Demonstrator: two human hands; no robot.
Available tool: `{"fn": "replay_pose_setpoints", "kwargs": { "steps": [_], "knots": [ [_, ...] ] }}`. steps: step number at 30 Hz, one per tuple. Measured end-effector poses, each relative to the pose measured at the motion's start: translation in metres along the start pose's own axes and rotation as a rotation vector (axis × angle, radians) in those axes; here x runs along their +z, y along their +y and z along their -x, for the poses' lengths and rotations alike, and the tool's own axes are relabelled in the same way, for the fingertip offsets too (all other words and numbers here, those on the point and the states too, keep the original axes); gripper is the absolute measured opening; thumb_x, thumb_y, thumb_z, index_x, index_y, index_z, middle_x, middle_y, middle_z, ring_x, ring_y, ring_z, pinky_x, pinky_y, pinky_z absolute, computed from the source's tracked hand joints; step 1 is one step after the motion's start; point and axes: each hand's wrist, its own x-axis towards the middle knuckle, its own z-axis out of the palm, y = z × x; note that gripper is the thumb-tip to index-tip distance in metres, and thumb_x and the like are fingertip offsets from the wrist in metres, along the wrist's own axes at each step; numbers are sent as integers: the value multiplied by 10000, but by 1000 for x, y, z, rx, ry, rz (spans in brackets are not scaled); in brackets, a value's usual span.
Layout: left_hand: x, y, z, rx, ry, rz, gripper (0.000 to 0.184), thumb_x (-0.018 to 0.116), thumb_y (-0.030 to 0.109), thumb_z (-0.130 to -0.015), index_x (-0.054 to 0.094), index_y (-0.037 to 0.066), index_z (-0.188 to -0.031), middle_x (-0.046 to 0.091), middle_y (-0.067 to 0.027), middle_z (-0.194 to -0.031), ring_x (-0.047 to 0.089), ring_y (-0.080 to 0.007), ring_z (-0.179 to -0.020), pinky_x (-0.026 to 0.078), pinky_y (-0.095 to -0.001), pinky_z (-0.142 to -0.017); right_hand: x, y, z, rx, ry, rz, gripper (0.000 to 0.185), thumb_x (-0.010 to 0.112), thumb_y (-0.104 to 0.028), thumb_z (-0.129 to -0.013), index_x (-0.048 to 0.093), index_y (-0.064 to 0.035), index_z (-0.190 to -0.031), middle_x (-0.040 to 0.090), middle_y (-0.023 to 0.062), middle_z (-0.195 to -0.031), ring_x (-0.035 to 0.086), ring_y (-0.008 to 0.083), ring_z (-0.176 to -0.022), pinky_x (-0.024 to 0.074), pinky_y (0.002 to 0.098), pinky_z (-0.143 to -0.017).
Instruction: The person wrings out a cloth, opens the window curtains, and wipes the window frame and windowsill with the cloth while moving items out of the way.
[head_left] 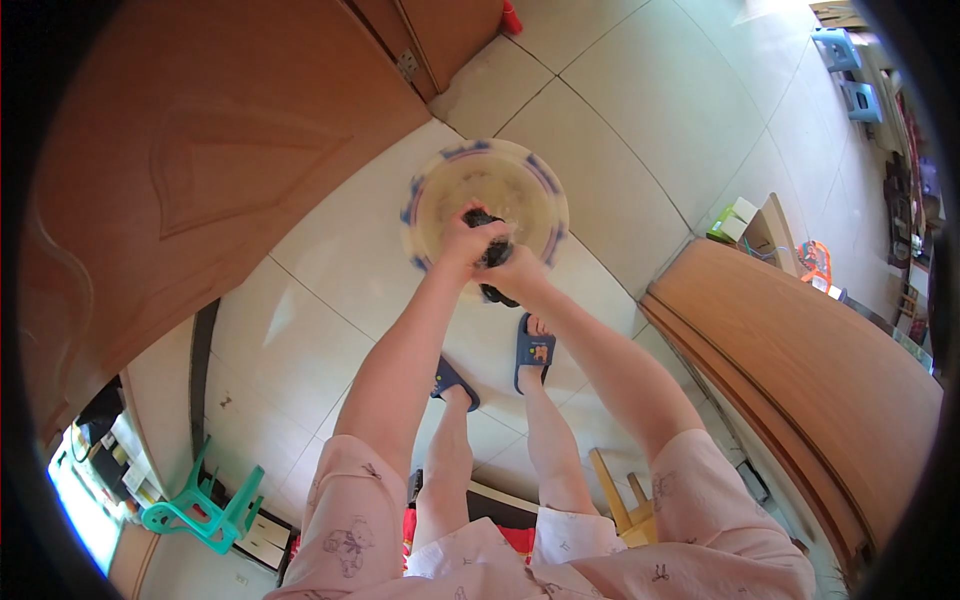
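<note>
Over the bowl (pixel 546 205), the left hand (pixel 466 244) and right hand (pixel 524 273) both squeeze what looks like black cloth (pixel 494 254). It runs long from near to far, the right hand on the nearer part.

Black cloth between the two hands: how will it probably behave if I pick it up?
The black cloth is probably floppy, since it bunches between the left hand and right hand. It may be heavy for its size and a little slippery, as it looks wet and shiny beside the basin's cloudy contents.
</note>
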Motion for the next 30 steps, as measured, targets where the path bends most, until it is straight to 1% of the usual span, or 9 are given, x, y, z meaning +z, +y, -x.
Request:
{"fn": "replay_pose_setpoints", "kwargs": {
  "steps": [9,12,13,15,17,20,22,25,30],
  "knots": [
    [29,-5,21,92,444,-205,310,763,164,-697,563,110,-928,591,-38,-884,584,-184,-791,486,-341,-701,6,6,15,-371,478,677,496,809,-297,-623,622,-10,-980,681,184,-809,675,364,-785,524,437,-673],
    [27,45,56,-59,91,12,342,714,291,-775,562,115,-1026,569,-50,-980,562,-185,-871,455,-356,-807,-7,-16,46,-539,556,664,555,799,-296,-654,577,-18,-1081,685,126,-794,681,320,-757,527,403,-675],
    [17,48,51,-32,-43,8,491,627,501,-846,569,146,-1181,561,-79,-1133,571,-211,-1017,432,-360,-910,-17,-29,58,-288,253,340,578,797,-281,-668,559,-20,-1125,681,111,-836,682,294,-776,529,383,-689],
    [-6,67,60,-110,-246,84,600,580,576,-851,527,153,-1273,530,-96,-1234,544,-232,-1107,424,-381,-947,-28,-44,80,67,-208,-212,636,749,-294,-738,492,-16,-1248,653,117,-971,672,217,-838,539,350,-723],
    [-22,88,75,-173,-568,166,870,491,760,-809,404,172,-1444,421,-130,-1446,429,-272,-1311,362,-492,-1058,-28,-73,123,92,-330,-552,601,727,-283,-751,505,9,-1227,632,150,-1059,671,219,-818,548,351,-693],
    [-5,97,104,26,-906,482,922,444,819,-780,358,215,-1472,407,-116,-1461,380,-266,-1347,286,-525,-1096,-15,-112,178,172,-494,-1041,580,680,-282,-784,482,42,-1222,591,190,-1159,641,214,-755,538,334,-587],
    [20,107,140,85,-1004,754,910,449,817,-774,364,232,-1466,410,-119,-1454,379,-282,-1350,280,-539,-1105,-4,-105,184,222,-528,-1188,592,654,-292,-803,446,50,-1238,571,196,-1172,613,207,-711,521,316,-512],
    [36,83,141,259,-1202,1189,780,530,734,-794,431,233,-1384,439,-107,-1404,419,-292,-1309,323,-531,-1082,14,-85,181,233,-1115,-1866,655,677,-288,-805,348,54,-1256,511,155,-1113,474,156,-662,396,196,-411],
    [13,97,144,169,-1131,1088,342,722,382,-847,530,161,-1025,540,-66,-1165,541,-224,-1103,460,-465,-945,4,-84,188,179,-801,-1550,510,689,-217,-830,409,12,-1188,514,87,-1004,469,115,-635,338,188,-410]
  ]
}}
